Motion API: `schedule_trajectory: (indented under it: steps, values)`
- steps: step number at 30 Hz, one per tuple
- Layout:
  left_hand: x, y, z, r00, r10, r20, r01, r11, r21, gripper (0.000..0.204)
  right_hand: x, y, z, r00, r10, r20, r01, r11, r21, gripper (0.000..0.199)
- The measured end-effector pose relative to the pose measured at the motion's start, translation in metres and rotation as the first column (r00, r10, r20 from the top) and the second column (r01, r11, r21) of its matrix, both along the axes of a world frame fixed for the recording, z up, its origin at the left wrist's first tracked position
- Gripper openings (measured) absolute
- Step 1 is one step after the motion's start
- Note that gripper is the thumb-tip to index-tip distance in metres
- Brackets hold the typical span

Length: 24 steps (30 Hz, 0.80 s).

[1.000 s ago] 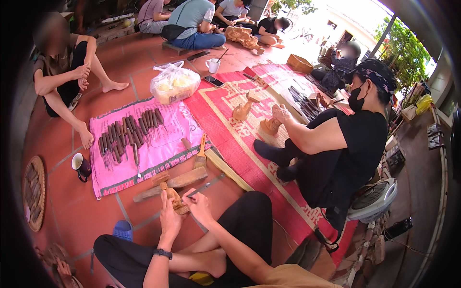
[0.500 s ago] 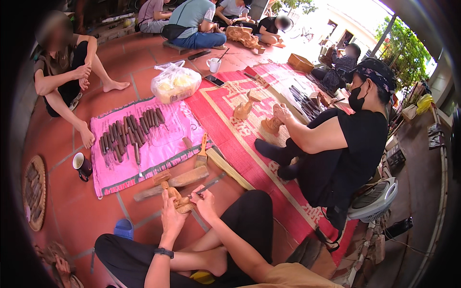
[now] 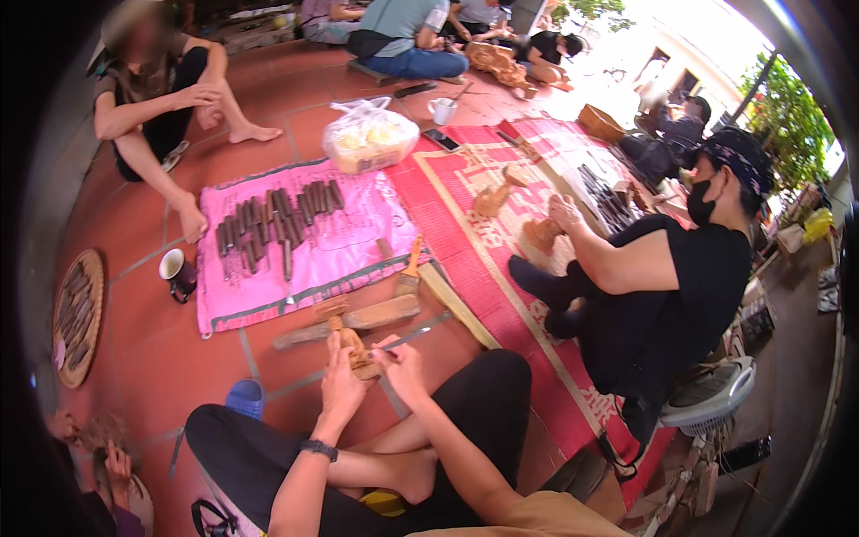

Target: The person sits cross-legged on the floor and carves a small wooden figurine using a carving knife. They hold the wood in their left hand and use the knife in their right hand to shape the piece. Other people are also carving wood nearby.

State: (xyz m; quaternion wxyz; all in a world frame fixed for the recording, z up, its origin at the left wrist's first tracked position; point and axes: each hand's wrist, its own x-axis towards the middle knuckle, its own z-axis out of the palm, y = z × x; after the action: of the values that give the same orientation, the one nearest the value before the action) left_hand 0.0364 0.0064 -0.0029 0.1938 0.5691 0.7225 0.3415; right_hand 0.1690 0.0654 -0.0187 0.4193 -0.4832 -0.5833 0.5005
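Observation:
My left hand (image 3: 345,387) is closed round a small carved wooden figure (image 3: 352,344), held upright and low above the tiles in front of my crossed legs. Pinched in my right hand (image 3: 403,372) is a slim carving chisel (image 3: 413,336), whose far end points up and right. Its near end is by the figure's lower right side; my fingers hide whether it touches. Just beyond the figure lie wooden blocks (image 3: 383,312) and a flat brush (image 3: 409,278) with an orange handle.
A pink cloth (image 3: 353,237) carries several dark-handled chisels (image 3: 284,215). Left of it stand a dark mug (image 3: 177,275) and a round basket (image 3: 79,315). A person (image 3: 653,268) works on a carving on the red mat (image 3: 465,233); another person (image 3: 148,107) sits far left.
The whole view has swung, so the surroundings sit further right and mostly higher. Both my hands keep their hold on the figure and the chisel, with little other visible change.

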Motion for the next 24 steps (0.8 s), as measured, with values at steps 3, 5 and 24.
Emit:
schedule_trajectory:
  steps: [3, 5, 24]
  values:
    - [-0.003, 0.001, -0.003, 1.000, -0.011, -0.014, 0.010, 1.000, -0.026, 0.068, 0.002, 0.006, -0.009, 0.927, -0.205, -0.313, 0.127, 0.959, -0.252, 0.007]
    - [-0.011, 0.000, -0.005, 1.000, -0.006, -0.009, 0.006, 0.999, -0.051, 0.071, -0.007, 0.005, 0.001, 0.976, -0.084, -0.201, 0.054, 0.987, -0.150, 0.007]
    - [-0.008, -0.003, -0.007, 0.998, -0.014, 0.063, 0.019, 0.996, -0.082, 0.077, 0.002, 0.008, -0.005, 0.971, -0.058, -0.231, 0.013, 0.982, -0.191, 0.003]
